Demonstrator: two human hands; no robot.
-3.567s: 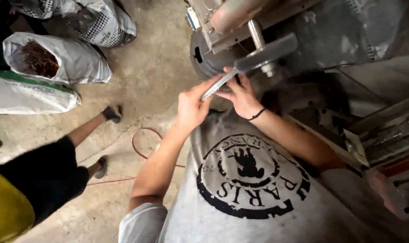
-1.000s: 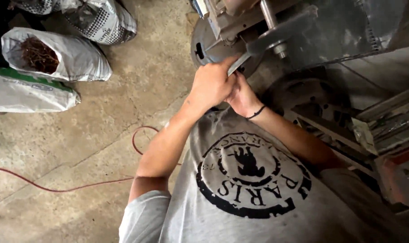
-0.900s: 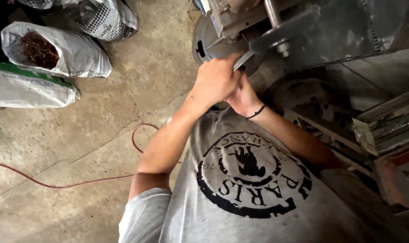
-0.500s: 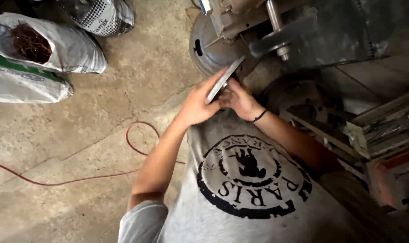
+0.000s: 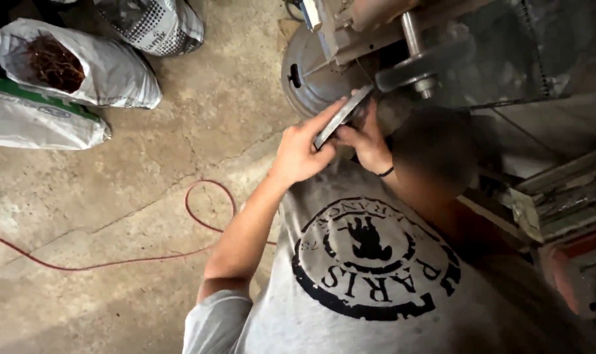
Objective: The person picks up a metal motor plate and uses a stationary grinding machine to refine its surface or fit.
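The flat grey metal piece [image 5: 342,116] lies slanted between both hands, its upper end pointing toward 1 o'clock under the machine [image 5: 403,46]. The left hand [image 5: 301,149] grips its lower end, thumb on one face and fingers [image 5: 324,113] stretched along the edge. The right hand [image 5: 366,141] (a dark band at its wrist) pinches the piece from the 3 o'clock side, fingers curled closed around it. Half a second earlier the piece sat in much the same slant; the hands have barely shifted. At 9 o'clock a red cord [image 5: 199,210] loops on the concrete floor [image 5: 114,216], with an open white sack [image 5: 81,62] at 10 o'clock.
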